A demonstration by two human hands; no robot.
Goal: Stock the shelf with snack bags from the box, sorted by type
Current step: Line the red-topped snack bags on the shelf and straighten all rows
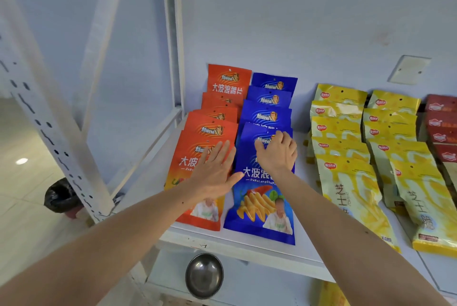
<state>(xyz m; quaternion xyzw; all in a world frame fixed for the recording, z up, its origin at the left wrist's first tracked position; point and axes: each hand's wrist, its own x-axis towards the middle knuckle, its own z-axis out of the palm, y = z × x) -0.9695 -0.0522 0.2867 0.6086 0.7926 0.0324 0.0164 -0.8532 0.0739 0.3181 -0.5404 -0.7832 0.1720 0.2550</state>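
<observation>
Left hand flat on front glossy orange snack bag, right hand pinching front glossy blue snack bag; best square edges, keep colour rows separate.

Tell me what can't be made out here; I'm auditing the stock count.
Head view only:
- Red bags: cut off by the right edge, so the count is unknown.
- Orange bags and blue bags: overlapped, rear ones mostly hidden.
- Front blue bag: the right hand covers its top.
- Box: out of frame.

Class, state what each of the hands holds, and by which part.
Left hand: nothing, flat on the front orange bag. Right hand grips the front blue bag by its top edge.
</observation>
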